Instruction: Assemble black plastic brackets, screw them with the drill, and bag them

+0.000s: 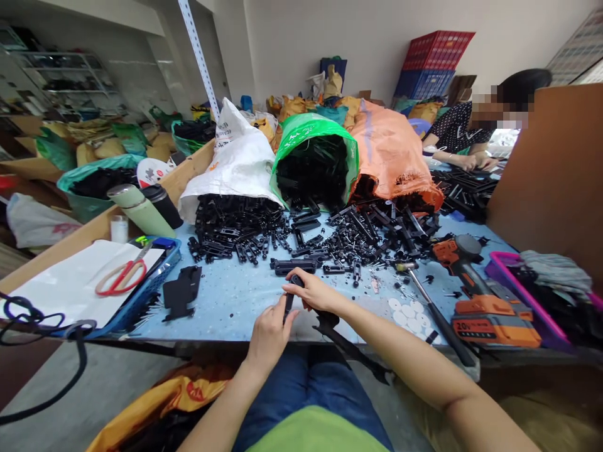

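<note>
The drill's (pixel 485 307) battery reads "20V", with smaller lettering beside it too small to read. The white sack (pixel 240 157) and green bag (pixel 296 129) carry print that can't be made out. The left hand's (pixel 269 331) fingers pinch the lower end of a black part (pixel 289 304), just above the near edge of the tabletop (pixel 245 295); the right hand's (pixel 315 292) fingers close around its top, covering much of it. A dark strip (pixel 360 356) runs partly behind the right forearm; whether it joins the part is unclear. A board (pixel 551 188) cuts off a co-worker (pixel 452 129).
</note>
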`<action>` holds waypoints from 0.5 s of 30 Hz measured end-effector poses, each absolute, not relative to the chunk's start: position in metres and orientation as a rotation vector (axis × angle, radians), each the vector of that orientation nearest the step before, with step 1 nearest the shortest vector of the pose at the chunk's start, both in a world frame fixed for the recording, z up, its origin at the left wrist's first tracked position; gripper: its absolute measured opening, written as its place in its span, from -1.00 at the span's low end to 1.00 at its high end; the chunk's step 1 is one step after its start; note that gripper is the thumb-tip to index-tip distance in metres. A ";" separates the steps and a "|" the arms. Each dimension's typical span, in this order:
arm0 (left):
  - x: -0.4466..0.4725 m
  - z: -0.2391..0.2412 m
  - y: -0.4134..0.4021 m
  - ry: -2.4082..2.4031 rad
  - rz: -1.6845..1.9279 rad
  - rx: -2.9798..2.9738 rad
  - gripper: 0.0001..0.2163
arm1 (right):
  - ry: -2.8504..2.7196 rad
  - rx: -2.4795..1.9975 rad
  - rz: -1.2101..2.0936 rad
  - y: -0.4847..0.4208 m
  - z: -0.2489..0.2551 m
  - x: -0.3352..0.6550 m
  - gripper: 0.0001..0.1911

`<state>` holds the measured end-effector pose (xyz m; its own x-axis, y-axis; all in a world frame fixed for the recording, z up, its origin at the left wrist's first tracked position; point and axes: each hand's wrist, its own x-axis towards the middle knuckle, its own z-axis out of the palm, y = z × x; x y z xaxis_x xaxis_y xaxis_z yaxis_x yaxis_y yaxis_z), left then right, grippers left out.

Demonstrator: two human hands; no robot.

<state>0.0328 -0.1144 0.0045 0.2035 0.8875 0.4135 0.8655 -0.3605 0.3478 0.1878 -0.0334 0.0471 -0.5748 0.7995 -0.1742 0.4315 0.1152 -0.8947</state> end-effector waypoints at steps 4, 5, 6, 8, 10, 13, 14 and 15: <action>0.025 0.009 -0.109 1.358 0.808 2.558 -0.64 | -2.071 -1.222 1.489 -0.039 0.052 0.204 -0.62; 0.026 0.008 -0.109 1.356 0.809 2.568 -0.65 | -2.056 -1.247 1.468 -0.042 0.052 0.205 -0.62; 0.029 0.008 -0.109 1.399 0.831 2.568 -0.65 | -2.027 -1.275 1.432 -0.045 0.051 0.205 -0.62; 0.037 0.005 -0.110 1.575 0.936 2.542 -0.67 | -1.939 -1.324 1.344 -0.051 0.051 0.199 -0.62; 0.043 0.002 -0.109 1.768 1.048 2.486 -0.68 | -1.839 -1.366 1.268 -0.055 0.050 0.193 -0.60; 0.036 -0.001 -0.103 1.868 1.083 2.445 -0.68 | -1.801 -1.424 1.212 -0.057 0.050 0.192 -0.56; 0.028 -0.001 -0.101 1.818 1.046 2.469 -0.69 | -1.865 -1.415 1.199 -0.057 0.051 0.196 -0.56; 0.019 0.000 -0.099 1.731 0.991 2.511 -0.69 | -1.979 -1.372 1.180 -0.055 0.051 0.200 -0.56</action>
<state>0.0193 -0.0993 -0.0003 0.2270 0.8242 0.5188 0.8647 -0.4156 0.2820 0.2001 -0.0553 0.0515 -0.4000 0.9111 -0.0996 0.5208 0.1365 -0.8427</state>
